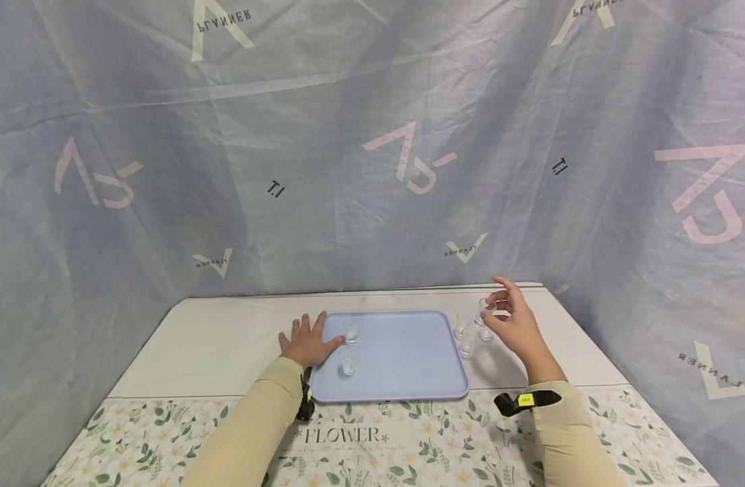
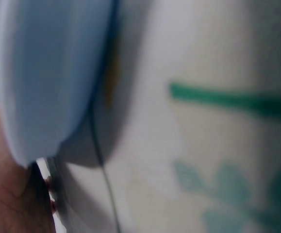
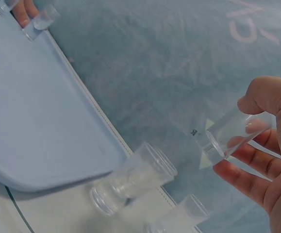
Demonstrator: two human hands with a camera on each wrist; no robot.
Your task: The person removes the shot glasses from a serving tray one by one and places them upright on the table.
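Between thumb and fingers, my right hand (image 1: 518, 330) pinches a small clear shot glass (image 3: 232, 133), held up to the right of the light blue tray (image 1: 403, 358). Below it, several more clear shot glasses (image 1: 467, 343) stand on the table beside the tray's right edge. My left hand (image 1: 309, 348) rests with spread fingers at the tray's left edge, thumb over the rim. Near that thumb, two shot glasses stand on the tray, a farther one (image 1: 351, 333) and a nearer one (image 1: 348, 364). In the left wrist view the tray's rim (image 2: 38, 87) hides most of this hand.
A white tablecloth (image 1: 226, 345) covers the table, with a floral printed band (image 1: 433, 439) along the front. Grey-blue printed curtains (image 1: 324, 162) hang behind the table and at its sides. Each wrist wears a black strap (image 1: 545, 398).
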